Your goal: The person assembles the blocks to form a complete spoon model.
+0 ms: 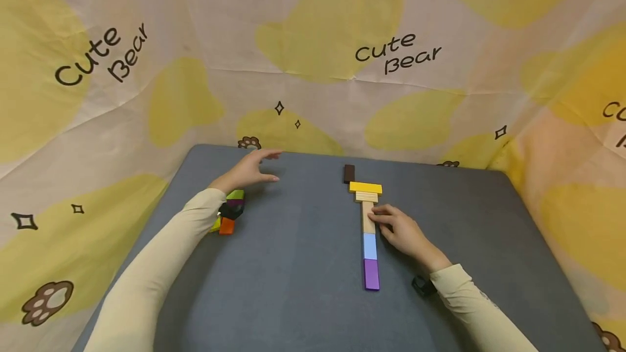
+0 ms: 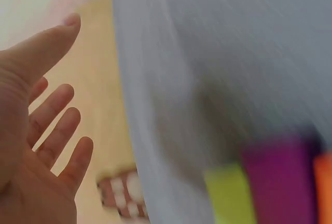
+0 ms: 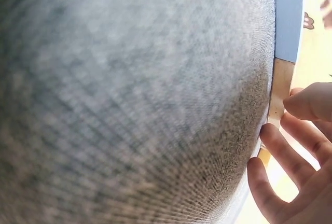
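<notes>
My left hand (image 1: 246, 170) is raised over the back left of the table, thumb and fingers spread, holding nothing. Close to that wrist lie colored blocks, including an orange block (image 1: 227, 226) and a green block (image 1: 236, 194); a purple block (image 2: 280, 182) shows in the left wrist view. My right hand (image 1: 403, 235) touches the side of a plain wooden block (image 1: 368, 220) with relaxed fingers. That block lies in a row with a light blue block (image 1: 369, 246) and a purple block (image 1: 371, 274). Beyond it are pale wooden pieces (image 1: 366, 196), a yellow block (image 1: 365, 187) and a dark brown block (image 1: 349, 174).
The grey table (image 1: 293, 265) has rounded back corners. Printed cloth (image 1: 313, 42) with yellow patches hangs behind and at both sides. Part of the colored group at left is hidden by the left wrist and its black camera (image 1: 231, 211).
</notes>
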`<state>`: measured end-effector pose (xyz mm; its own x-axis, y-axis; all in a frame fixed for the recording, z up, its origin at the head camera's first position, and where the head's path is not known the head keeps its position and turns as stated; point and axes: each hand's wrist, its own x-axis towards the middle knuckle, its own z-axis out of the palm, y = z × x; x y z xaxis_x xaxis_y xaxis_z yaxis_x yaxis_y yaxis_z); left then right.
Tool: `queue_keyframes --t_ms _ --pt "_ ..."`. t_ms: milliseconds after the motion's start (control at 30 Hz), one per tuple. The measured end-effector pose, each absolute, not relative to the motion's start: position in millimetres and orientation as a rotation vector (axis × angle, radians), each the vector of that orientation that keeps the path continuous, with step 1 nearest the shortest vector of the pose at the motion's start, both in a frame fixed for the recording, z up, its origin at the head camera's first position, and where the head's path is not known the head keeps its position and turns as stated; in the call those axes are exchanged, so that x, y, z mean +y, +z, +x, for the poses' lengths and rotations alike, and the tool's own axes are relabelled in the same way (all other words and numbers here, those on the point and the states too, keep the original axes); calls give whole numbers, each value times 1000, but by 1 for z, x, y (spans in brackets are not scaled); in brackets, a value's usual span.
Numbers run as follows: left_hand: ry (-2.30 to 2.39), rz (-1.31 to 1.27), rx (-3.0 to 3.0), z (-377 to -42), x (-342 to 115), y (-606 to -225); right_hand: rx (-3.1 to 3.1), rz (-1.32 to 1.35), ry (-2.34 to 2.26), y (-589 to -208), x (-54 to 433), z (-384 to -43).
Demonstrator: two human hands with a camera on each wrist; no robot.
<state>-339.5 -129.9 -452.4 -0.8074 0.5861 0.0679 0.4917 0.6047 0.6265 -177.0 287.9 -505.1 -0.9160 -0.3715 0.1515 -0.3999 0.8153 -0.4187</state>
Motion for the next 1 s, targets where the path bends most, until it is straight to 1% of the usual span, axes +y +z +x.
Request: queue_keyframes --t_ms 167,333,700,1000 --pt "994 789 2765 -308 -185 -454 -2939 621 702 -507 287 -176" --pt "1009 731 2798 -282 -218 -461 -2935 608 711 -507 288 -175" --pt "990 606 2850 -225 -258 -497 -2917 618 715 -506 289 -174" --pt "985 557 2932 -204 -277 -510 -2915 627 719 -506 288 -176"
